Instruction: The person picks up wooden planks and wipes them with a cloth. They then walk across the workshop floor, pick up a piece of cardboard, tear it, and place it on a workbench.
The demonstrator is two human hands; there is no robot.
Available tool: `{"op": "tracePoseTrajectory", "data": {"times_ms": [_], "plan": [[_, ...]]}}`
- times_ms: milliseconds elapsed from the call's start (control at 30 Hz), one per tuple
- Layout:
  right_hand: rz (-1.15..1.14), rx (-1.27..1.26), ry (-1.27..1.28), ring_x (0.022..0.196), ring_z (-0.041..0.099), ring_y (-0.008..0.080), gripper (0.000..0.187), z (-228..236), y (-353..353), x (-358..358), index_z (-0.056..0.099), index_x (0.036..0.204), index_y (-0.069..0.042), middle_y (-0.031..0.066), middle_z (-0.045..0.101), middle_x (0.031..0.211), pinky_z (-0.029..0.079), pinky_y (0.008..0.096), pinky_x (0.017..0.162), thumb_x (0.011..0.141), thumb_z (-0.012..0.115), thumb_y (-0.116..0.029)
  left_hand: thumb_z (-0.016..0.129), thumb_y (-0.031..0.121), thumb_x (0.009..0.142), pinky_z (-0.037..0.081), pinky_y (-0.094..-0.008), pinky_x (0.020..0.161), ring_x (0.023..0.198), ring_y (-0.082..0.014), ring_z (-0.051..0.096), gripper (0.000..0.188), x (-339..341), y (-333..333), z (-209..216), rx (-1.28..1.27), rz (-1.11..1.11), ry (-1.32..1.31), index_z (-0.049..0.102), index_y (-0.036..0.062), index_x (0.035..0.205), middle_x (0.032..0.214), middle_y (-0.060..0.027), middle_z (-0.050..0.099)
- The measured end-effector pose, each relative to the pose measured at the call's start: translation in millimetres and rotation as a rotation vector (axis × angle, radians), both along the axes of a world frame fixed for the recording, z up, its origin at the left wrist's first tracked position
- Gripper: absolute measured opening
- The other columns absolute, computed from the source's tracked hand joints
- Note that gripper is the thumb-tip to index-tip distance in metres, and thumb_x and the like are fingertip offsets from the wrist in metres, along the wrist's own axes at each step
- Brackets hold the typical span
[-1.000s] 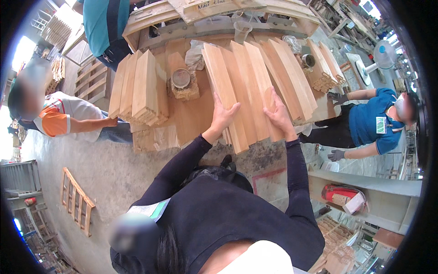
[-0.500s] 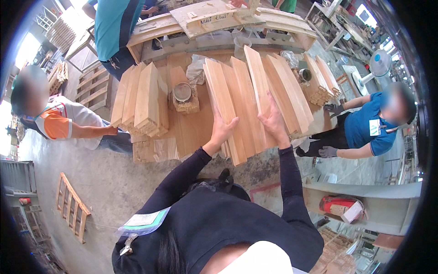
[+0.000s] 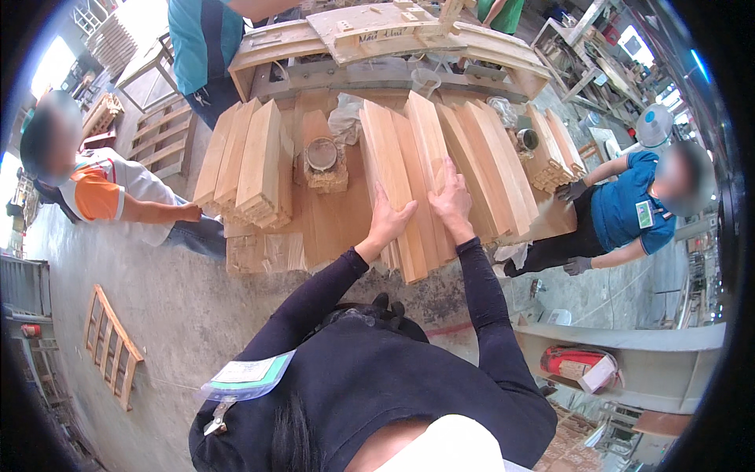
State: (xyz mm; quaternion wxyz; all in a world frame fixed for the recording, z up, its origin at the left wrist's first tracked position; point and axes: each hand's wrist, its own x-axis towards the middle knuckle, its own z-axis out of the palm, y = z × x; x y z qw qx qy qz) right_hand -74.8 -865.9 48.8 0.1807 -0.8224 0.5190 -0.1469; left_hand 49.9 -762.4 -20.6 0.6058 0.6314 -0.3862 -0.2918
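Observation:
Several long, pale wooden boards (image 3: 393, 181) lie side by side in a stack at the middle of the table, running away from me. My left hand (image 3: 387, 219) is closed against the left side of this stack, its thumb over the top board. On the other side, my right hand (image 3: 452, 203) grips the rightmost raised board (image 3: 429, 130), fingers along its outer face. Under my palms the lower boards are partly hidden. Right of my right hand lies another row of boards (image 3: 491, 169).
A round tin (image 3: 322, 155) stands on a wooden block, beside crumpled plastic (image 3: 345, 118). More board stacks (image 3: 255, 161) fill the left; a second tin (image 3: 527, 140) is at right. Co-workers stand left (image 3: 102, 193), right (image 3: 629, 208) and behind the wooden bench (image 3: 377, 35).
My right hand has moved left with its board, which now sits closer to the boards by my left hand. A gap between them has narrowed. The left hand has hardly shifted.

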Motion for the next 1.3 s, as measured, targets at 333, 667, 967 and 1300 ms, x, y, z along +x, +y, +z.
{"op": "tracePoseTrajectory", "data": {"times_ms": [333,667,967,1300], "plan": [[0.112,0.036,-0.483,0.108,0.06,0.0378,0.083,-4,16,-4,0.036,0.142,-0.009,0.0258,0.057,0.122,0.05,0.043,0.09,0.071,0.074,-0.029,0.06,0.045,0.089,0.022,-0.038,0.114,0.138,-0.0417,0.024,0.099,-10,7,20,0.113,0.035,0.013,0.004,-0.0196,0.14,0.144,-0.0387,0.021],[0.154,-0.064,-0.278,0.119,0.052,0.0376,0.067,-18,-14,-28,0.041,0.137,0.001,0.0261,0.052,0.129,0.044,0.0405,0.097,0.086,0.064,-0.036,0.057,0.05,0.088,0.014,-0.0388,0.116,0.141,-0.0419,0.014,0.101,-4,2,14,0.163,-0.005,-0.025,0.004,-0.019,0.14,0.147,-0.0379,0.015],[0.171,0.046,-0.418,0.124,0.049,0.0368,0.068,-55,-30,-37,0.039,0.14,0.0,0.0268,0.049,0.133,0.04,0.0411,0.102,0.088,0.062,-0.038,0.056,0.054,0.087,0.01,-0.0382,0.117,0.144,-0.0387,0.004,0.103,0,-19,17,0.295,-0.065,-0.074,0.003,-0.0164,0.142,0.15,-0.0347,0.005],[0.307,0.204,-0.331,0.132,0.036,0.0411,0.08,13,50,20,0.029,0.142,0.006,0.0293,0.038,0.14,0.032,0.042,0.109,0.082,0.066,-0.033,0.033,0.045,0.101,0.037,-0.0378,0.104,0.119,-0.0272,0.05,0.061,6,24,13,0.121,-0.02,0.569,0.033,-0.002,0.14,0.138,-0.0157,0.046]]}}
